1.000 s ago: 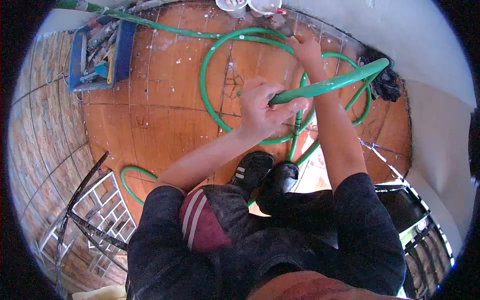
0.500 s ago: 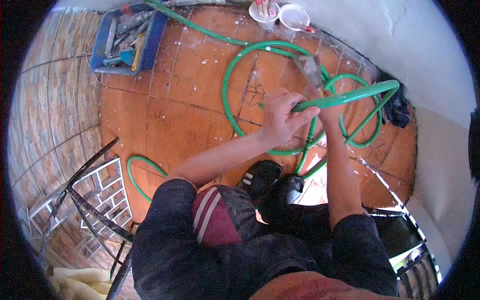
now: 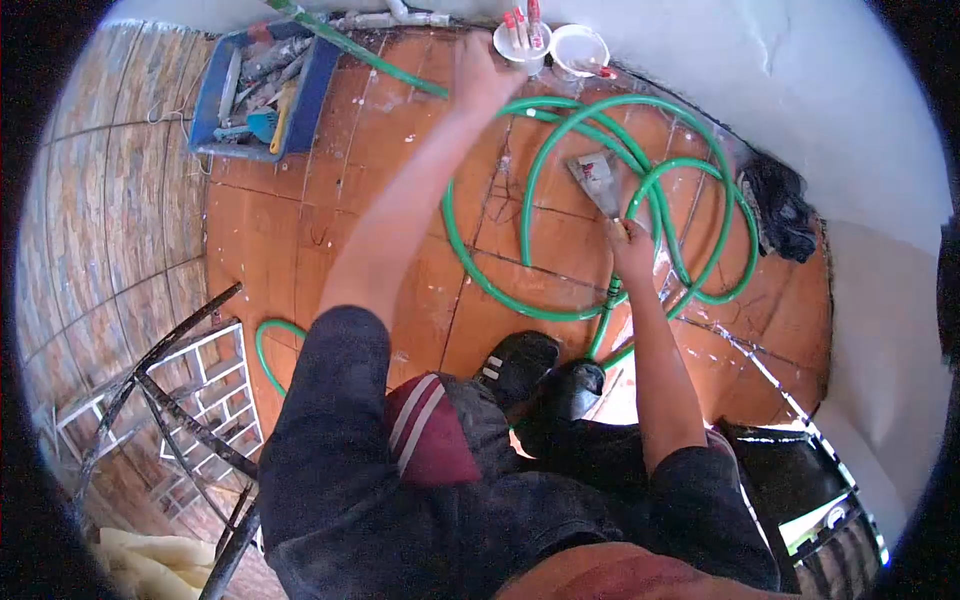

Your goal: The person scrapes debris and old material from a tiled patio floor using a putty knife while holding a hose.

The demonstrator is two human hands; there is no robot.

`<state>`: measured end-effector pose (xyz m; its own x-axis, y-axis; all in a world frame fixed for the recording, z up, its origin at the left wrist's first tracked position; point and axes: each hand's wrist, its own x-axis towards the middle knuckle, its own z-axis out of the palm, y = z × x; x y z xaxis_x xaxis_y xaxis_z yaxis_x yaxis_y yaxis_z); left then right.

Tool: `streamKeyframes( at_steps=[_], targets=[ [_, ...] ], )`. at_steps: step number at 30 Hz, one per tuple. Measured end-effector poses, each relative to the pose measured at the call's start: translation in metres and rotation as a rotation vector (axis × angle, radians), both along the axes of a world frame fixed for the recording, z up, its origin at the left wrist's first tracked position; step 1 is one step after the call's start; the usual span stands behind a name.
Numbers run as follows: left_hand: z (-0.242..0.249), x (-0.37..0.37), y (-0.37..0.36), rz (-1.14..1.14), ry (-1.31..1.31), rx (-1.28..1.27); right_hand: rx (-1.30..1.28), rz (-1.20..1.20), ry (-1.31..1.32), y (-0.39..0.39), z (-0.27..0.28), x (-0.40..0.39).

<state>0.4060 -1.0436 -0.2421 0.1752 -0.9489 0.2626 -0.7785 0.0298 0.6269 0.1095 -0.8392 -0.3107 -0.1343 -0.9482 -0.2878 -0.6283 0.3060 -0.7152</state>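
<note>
In the head view, my right hand [image 3: 632, 250] is closed round the handle of a putty knife [image 3: 596, 180], its wide metal blade pointing away from me over the floor. My left arm stretches forward, and the blurred left hand [image 3: 482, 78] is beside a white cup [image 3: 508, 45] that holds several red-tipped sticks. A second white tub [image 3: 580, 48] stands just right of that cup. The green hose [image 3: 650, 101] lies in loose loops on the orange tiles, around and under my right hand.
A blue bin [image 3: 325, 80] of tools stands at the far left, with white pipe [image 3: 400, 19] along the wall. Black plastic [image 3: 785, 215] lies at the right wall. A dark metal frame [image 3: 195, 425] and a white rack [image 3: 215, 375] are at my left; my shoes [image 3: 527, 360] are below.
My left hand has let go of the green hose and moved forward and left to the white cup. The raised hose loop has dropped to the floor. The putty knife stays in my right hand.
</note>
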Motion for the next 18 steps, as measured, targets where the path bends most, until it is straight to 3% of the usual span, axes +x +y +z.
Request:
streamKeyframes(
  at_steps=[2, 4, 9, 11, 15, 17, 18],
  targets=[
    [-0.014, 0.011, -0.034, 0.033, -0.124, -0.014, 0.018, 0.023, -0.01, 0.001, 0.008, -0.001],
    [-0.029, 0.002, -0.058, -0.012, -0.237, 0.149, 0.033, 0.065, -0.028, 0.003, 0.007, -0.002],
    [-0.045, -0.005, -0.082, -0.047, -0.219, 0.279, 0.062, -0.02, -0.159, 0.014, -0.034, -0.022],
    [-0.022, -0.006, -0.072, -0.041, -0.219, 0.363, 0.066, -0.056, -0.193, 0.017, -0.031, -0.021],
    [-0.031, 0.021, -0.076, -0.177, -0.243, 0.403, 0.154, -0.069, -0.187, 0.011, -0.004, -0.016],
    [-0.022, 0.043, -0.066, -0.024, -0.009, 0.06, 0.098, -0.103, -0.237, 0.014, -0.027, -0.025],
    [0.026, 0.038, -0.051, 0.017, 0.282, 0.111, 0.103, -0.116, -0.232, 0.014, -0.019, -0.024]
  ],
)
